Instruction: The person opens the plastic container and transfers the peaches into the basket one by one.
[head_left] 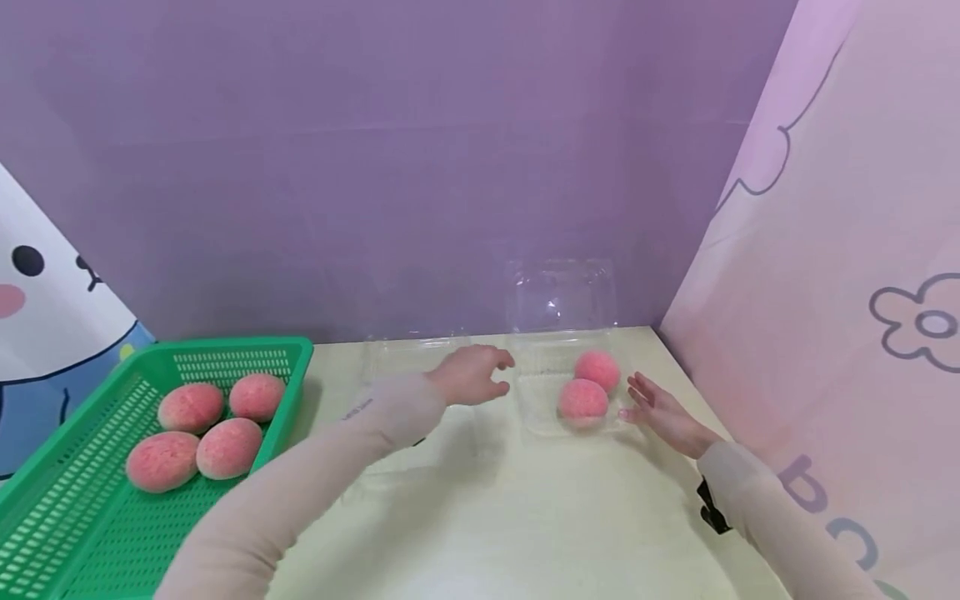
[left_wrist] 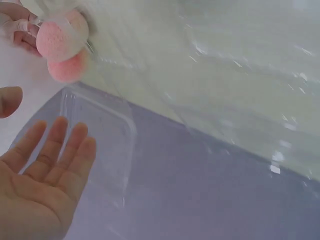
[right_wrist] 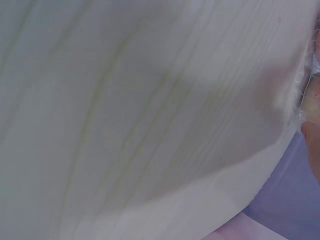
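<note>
Two pink peaches, a front one [head_left: 582, 402] and a back one [head_left: 599, 370], sit against each other at the right side of a clear plastic clamshell box [head_left: 538, 400]. Its lid [head_left: 562, 296] stands raised against the back wall. My left hand [head_left: 472, 375] hovers by the box's left side, holding nothing; in the left wrist view its fingers [left_wrist: 65, 155] are spread and nearly straight. Just beside the box's right edge is my right hand [head_left: 663, 417], its fingers loosely extended toward the peaches. Whether it touches the box, I cannot tell. The right wrist view catches only one fingertip [right_wrist: 311, 140].
A green plastic basket [head_left: 296, 392] at the left holds several more peaches [head_left: 228, 448]. Another clear clamshell box [head_left: 390, 354] lies beneath my left forearm, partly hidden. A purple wall [head_left: 420, 183] closes the back of the pale table [head_left: 525, 533], and a patterned panel [head_left: 810, 275] its right side.
</note>
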